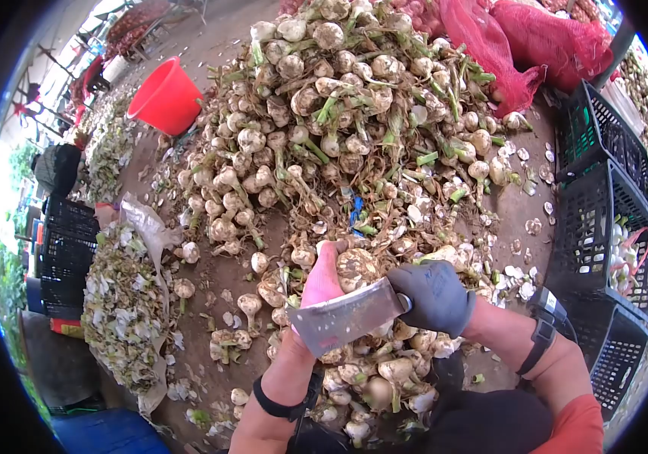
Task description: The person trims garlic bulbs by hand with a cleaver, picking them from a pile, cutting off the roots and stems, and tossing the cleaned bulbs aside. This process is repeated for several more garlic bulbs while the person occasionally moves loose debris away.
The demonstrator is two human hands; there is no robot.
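Head view, left to right. Far left of the left hand: a heap of trimmed stalks and skins [123, 303] on a pale sheet, black crates [66, 250] stacked beyond it, contents not visible. Up and left: a red bucket [166, 97] tipped on its side, mouth turned away, inside unseen. Straight ahead of both hands: a big pile of garlic [347, 129], bulbs with green stalks attached, spreading down to the lap.

Left hand [322, 281] in a pink glove, clenched around one garlic bulb [356, 268], holding it up just above the cleaver. Bulb touching the pink fingers, sitting between the two hands, its stem end hidden, so long axis hard to tell. Cleaver [347, 318] lying across below the bulb, blade running left to right and slightly upward toward the handle, flat face to the camera. Right hand [434, 295] in a dark glove, closed tight on the cleaver handle, just right of the bulb; left hand the nearer one to the bulb, actually gripping it.

Below the hands: loose bulbs on the ground. Far right: black crates [604, 219], the middle one holding some pale trimmed garlic. Top right: red mesh sacks [543, 41], filled, contents unclear.
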